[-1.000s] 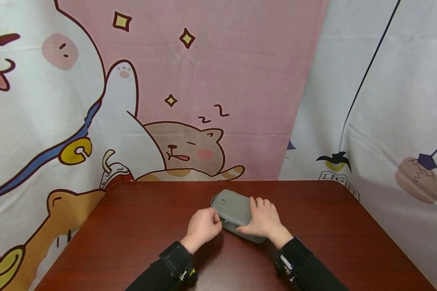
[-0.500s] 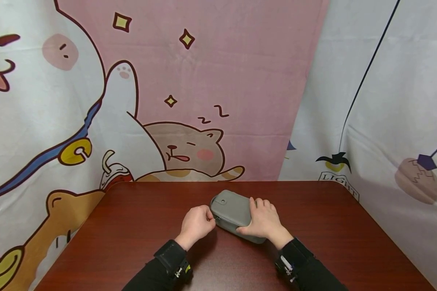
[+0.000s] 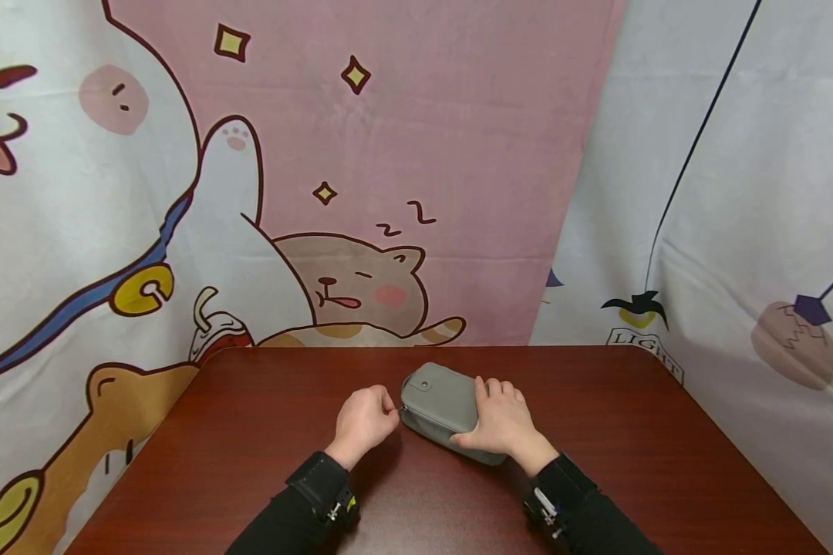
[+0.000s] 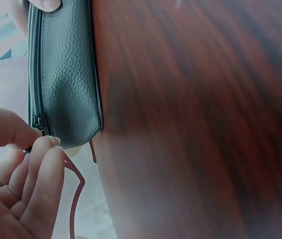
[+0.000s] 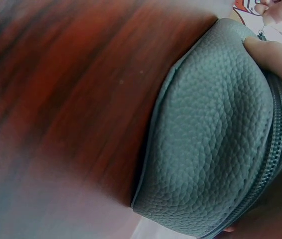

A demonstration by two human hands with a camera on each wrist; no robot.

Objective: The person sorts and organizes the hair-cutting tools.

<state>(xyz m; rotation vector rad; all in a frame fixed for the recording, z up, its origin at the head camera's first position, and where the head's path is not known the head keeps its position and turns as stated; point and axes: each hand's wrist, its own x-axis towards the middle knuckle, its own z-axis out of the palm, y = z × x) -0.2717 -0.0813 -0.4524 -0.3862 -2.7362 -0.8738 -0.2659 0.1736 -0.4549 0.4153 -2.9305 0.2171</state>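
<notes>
A grey zip pouch with a pebbled surface and a snap tab lies slantwise on the table. Thumb and fingers of my left hand pinch the pull of the zipper slider, at the pouch's left end. Along the near side runs the dark zipper, its teeth meeting in the left wrist view. My right hand grips the pouch's right part, fingers across the top and thumb against the near side. The far side of the pouch is hidden in the head view.
The dark red-brown wooden table extends around the pouch on all sides. Behind it hangs a printed cloth with cartoon animals. A black wrist strap with a small device sits on each forearm.
My left hand has moved left along the zipper, from the pouch's near side to its left end, the pull in its fingers. The right hand and pouch have stayed in place.
</notes>
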